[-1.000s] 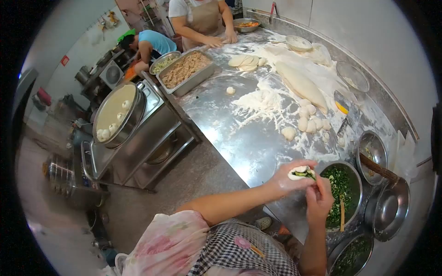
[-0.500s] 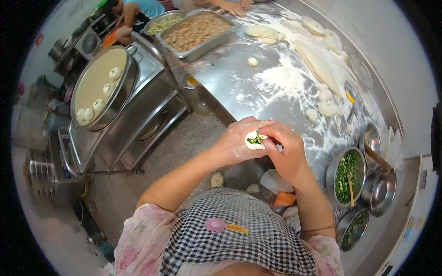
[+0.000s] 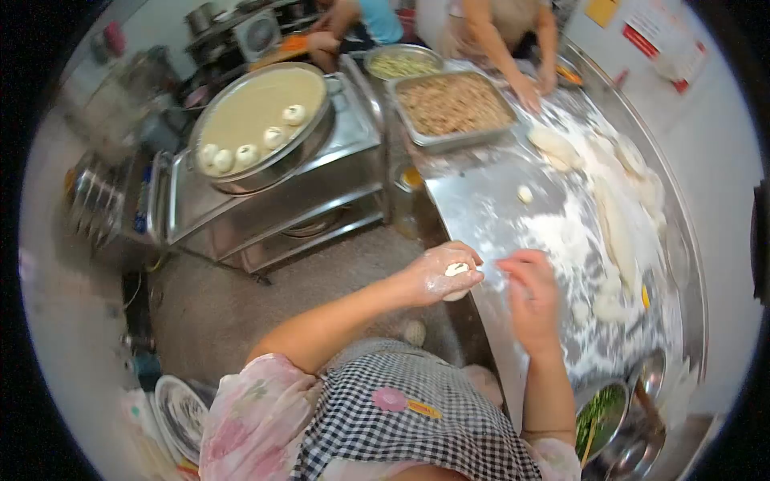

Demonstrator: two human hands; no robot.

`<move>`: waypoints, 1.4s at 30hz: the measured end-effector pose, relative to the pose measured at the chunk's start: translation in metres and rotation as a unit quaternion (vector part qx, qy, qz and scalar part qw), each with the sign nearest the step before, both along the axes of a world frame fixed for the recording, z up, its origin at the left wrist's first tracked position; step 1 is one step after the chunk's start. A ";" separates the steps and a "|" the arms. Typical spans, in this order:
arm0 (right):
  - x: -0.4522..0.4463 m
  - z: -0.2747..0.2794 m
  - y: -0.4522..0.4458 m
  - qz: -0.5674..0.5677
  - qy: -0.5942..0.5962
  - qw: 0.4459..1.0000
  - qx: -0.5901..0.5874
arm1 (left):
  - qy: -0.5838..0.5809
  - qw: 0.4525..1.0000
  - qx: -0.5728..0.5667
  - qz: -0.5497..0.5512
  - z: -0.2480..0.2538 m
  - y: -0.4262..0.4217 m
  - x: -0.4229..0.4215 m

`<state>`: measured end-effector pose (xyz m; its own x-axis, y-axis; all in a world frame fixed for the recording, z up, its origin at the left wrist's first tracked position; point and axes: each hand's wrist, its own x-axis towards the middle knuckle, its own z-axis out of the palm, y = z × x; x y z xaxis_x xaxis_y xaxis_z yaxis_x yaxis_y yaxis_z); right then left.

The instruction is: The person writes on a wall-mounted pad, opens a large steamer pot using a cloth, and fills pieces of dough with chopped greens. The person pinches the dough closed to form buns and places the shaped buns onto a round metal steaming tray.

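My left hand [image 3: 433, 274], dusted with flour, is closed around a small stuffed bun [image 3: 457, 269]. The bun's white dough shows between thumb and fingers with its top gathered nearly shut over a dark speck of filling. Just to the right, over the table's edge, my right hand [image 3: 532, 297] is apart from the bun. Its fingers point left, slightly blurred, and hold nothing that I can see. Several finished buns [image 3: 247, 155] sit along the near rim of a round steamer [image 3: 327, 120] at the left.
A floured metal table [image 3: 481, 200] carries a dough ball [image 3: 524, 194], a long dough roll [image 3: 614, 232] and a tray of brownish filling [image 3: 457, 104]. A bowl of chopped greens [image 3: 601, 417] stands at the lower right. Another person's hands [image 3: 533, 90] work at the table's far end.
My view has swung left toward the steamer. My right hand has come off the bun and moved right. The bun's top, which showed green filling before, is now nearly closed in my left hand.
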<state>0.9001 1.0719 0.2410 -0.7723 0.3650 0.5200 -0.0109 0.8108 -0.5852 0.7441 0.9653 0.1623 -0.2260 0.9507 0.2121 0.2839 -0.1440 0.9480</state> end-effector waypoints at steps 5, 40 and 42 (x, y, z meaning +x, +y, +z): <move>0.006 -0.042 0.058 -0.064 -0.086 0.950 -0.295 | -0.344 0.938 -0.041 0.003 0.001 -0.025 -0.025; -0.243 -0.124 -0.049 -0.046 -0.416 0.763 -0.492 | 0.102 0.825 -0.188 0.523 -0.052 -0.202 -0.527; -0.248 -0.125 -0.048 -0.036 -0.404 0.772 -0.490 | 0.130 0.824 -0.174 0.524 -0.047 -0.210 -0.539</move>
<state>0.6524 1.0242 0.1161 -0.6588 0.3345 -0.6738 0.7035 -0.0432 -0.7094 0.2053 0.7554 0.1156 -0.9512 0.2759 0.1382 0.2788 0.5764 0.7681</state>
